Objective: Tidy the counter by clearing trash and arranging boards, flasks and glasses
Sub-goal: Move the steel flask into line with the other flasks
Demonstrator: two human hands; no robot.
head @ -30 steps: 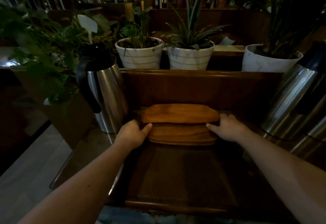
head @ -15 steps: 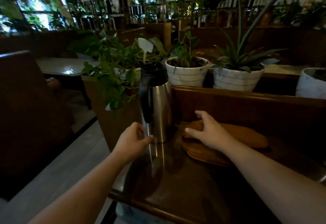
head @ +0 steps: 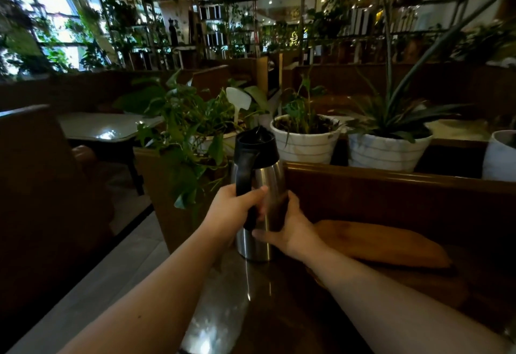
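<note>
A steel flask [head: 258, 244] with a black lid and black handle stands upright at the counter's left end. My left hand [head: 233, 211] is closed around its handle. My right hand [head: 290, 228] wraps the flask's body from the right side. Just to the right lies a stack of wooden boards [head: 385, 244], flat on the dark counter [head: 279, 311] against the wooden back wall. Neither hand touches the boards.
White pots with plants [head: 305, 141] [head: 388, 150] stand on the ledge behind the back wall [head: 391, 194]. A leafy vine [head: 184, 136] hangs left of the flask. The counter's left edge drops to the floor [head: 117, 270]. A booth table [head: 103, 127] stands farther left.
Both hands left the boards and went left to the flask. My left hand took its handle and my right hand came around its body. My view turned left.
</note>
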